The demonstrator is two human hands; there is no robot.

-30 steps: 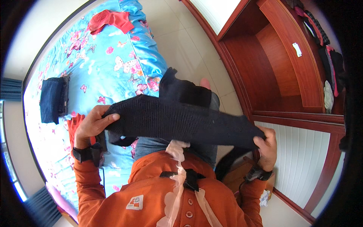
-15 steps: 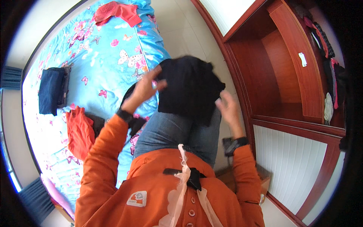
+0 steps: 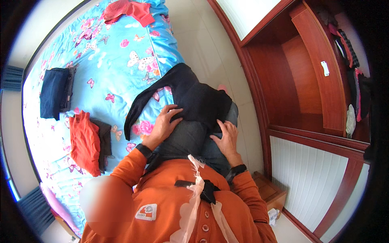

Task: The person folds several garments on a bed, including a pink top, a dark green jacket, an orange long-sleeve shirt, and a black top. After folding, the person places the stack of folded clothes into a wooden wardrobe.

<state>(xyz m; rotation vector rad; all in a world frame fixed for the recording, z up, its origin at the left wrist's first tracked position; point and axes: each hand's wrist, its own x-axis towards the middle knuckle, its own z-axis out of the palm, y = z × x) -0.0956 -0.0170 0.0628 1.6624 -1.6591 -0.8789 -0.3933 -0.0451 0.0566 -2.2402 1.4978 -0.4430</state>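
Observation:
A black long-sleeved top (image 3: 198, 99) is draped over my jeans-clad thighs. One of its sleeves stretches left across the edge of the bed. At the garment's near left part, my left hand (image 3: 163, 124) rests with thumb and fingers apart, the fingertips touching the cloth. My right hand (image 3: 227, 139) is at its near right edge, fingers and thumb also spread, fingertips against the fabric. Neither hand is closed round it.
On the blue butterfly-patterned bed cover (image 3: 117, 73) lie folded dark blue trousers (image 3: 54, 93), an orange garment (image 3: 84, 139) over a dark one, and a red garment (image 3: 129, 13) farther off. At right stands an open reddish wooden wardrobe (image 3: 279, 81); a wooden box (image 3: 269, 192) sits near it.
The black top has come down from being bunched between my raised hands and now lies flatter over my thighs, its sleeve out to the left. Both hands have moved nearer to me.

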